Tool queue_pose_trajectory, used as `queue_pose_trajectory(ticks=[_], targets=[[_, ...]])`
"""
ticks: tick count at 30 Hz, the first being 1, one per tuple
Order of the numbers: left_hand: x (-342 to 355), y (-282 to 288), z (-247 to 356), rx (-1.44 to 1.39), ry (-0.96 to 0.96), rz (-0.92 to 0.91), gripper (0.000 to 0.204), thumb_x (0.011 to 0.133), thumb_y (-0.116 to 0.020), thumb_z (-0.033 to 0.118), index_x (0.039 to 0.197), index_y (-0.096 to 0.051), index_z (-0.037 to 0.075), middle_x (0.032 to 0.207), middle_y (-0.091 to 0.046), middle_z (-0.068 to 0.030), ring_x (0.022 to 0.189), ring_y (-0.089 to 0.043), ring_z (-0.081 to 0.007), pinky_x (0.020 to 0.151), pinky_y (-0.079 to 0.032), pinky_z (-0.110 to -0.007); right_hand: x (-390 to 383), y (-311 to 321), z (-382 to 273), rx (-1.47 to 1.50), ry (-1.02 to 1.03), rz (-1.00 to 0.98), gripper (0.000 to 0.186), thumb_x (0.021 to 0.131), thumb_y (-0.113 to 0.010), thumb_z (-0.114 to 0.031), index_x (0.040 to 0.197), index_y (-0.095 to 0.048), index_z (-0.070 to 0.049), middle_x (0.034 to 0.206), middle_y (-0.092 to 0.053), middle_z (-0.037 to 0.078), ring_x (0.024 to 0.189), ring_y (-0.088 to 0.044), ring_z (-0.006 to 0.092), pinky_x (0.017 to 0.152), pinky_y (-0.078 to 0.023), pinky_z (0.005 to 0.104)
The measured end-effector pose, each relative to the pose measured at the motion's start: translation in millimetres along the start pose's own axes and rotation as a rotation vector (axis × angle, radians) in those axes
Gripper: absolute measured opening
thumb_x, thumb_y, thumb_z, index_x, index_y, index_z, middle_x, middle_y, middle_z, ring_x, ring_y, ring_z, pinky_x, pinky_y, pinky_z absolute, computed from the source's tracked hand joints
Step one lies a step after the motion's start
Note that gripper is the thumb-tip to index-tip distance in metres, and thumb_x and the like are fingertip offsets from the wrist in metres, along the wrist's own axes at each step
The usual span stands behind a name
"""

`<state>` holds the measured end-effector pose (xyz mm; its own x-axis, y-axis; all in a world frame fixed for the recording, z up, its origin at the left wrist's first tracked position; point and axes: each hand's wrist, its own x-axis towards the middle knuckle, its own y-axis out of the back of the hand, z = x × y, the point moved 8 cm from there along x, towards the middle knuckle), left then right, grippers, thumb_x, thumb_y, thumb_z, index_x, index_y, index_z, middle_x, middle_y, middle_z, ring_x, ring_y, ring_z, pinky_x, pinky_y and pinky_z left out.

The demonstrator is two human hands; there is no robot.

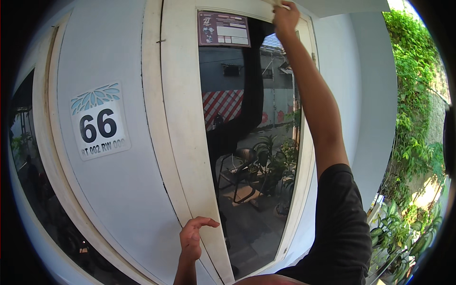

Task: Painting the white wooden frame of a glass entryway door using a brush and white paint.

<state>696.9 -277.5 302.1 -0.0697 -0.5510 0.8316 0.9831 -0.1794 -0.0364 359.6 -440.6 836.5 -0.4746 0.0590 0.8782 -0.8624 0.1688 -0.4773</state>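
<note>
A tall window (280, 209) with dark, reflective glass stands before me in a cream wooden frame (183, 118). My right hand (286, 20) is raised to the top of the frame, near its right corner. Its fingers are closed round a small pale thing (281, 4), mostly hidden and cut off by the upper edge, so I cannot make out its kind. Lower down, my left hand (192, 237) is at the left side of the frame, holding nothing. Its index finger reaches right toward the glass; whether it touches the wood I cannot tell.
A purple and white printed sticker (224, 29) is on the glass at upper left. A house number plate (100, 121) hangs on the pale wall (111, 199). Another dark window (40, 199) is at far left. Green climbing plants (413, 71) and leafy plants (394, 232) stand at right.
</note>
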Motion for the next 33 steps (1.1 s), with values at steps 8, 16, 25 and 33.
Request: queue_pose_trajectory(ticks=[8, 16, 25, 33], targets=[[6, -11, -7, 0.015, 0.005, -0.013, 0.053, 0.1, -0.042, 0.045, 0.118, -0.055, -0.003, 0.102, -0.067, -0.0217, 0.097, -0.065, -0.0307, 0.093, -0.047, -0.046, 52, -11, -16, -0.053, 0.241, -0.27, 0.023, 0.084, -0.063, -0.006, 0.106, -0.063, -0.001, 0.077, -0.067, 0.011, 0.066, -0.058, 0.0163, 0.058, -0.045, 0.0304], [-2, 4, -2, 0.046, -0.007, 0.047, 0.051, 0.1, -0.042, 0.042, 0.118, -0.055, -0.003, 0.099, -0.067, -0.0215, 0.096, -0.065, -0.0303, 0.092, -0.047, -0.046, 92, 129, 79, -0.708, 0.075, 0.114, 0.028, 0.08, -0.069, -0.02, 0.105, -0.071, -0.007, 0.094, -0.072, 0.018, 0.088, -0.068, 0.0281, 0.08, -0.052, 0.0383], [-10, 19, 10, 0.066, -0.026, 0.082, 0.05, 0.1, -0.043, 0.041, 0.119, -0.055, -0.003, 0.099, -0.067, -0.0216, 0.095, -0.066, -0.0302, 0.091, -0.047, -0.046, 83, 139, 132, 0.125, -0.504, 0.387, 0.032, 0.082, -0.07, -0.016, 0.104, -0.062, 0.006, 0.097, -0.069, 0.022, 0.091, -0.069, 0.0324, 0.078, -0.055, 0.0372], [-9, 21, 5, 0.09, 0.033, 0.111, 0.06, 0.097, -0.044, 0.055, 0.116, -0.056, 0.0, 0.096, -0.067, -0.0194, 0.091, -0.065, -0.0284, 0.087, -0.047, -0.044, 104, 24, 129, 0.714, -0.547, 0.195, 0.009, 0.085, -0.064, 0.004, 0.094, -0.061, 0.004, 0.076, -0.061, 0.013, 0.054, -0.049, 0.0162, 0.042, -0.033, 0.0288]])
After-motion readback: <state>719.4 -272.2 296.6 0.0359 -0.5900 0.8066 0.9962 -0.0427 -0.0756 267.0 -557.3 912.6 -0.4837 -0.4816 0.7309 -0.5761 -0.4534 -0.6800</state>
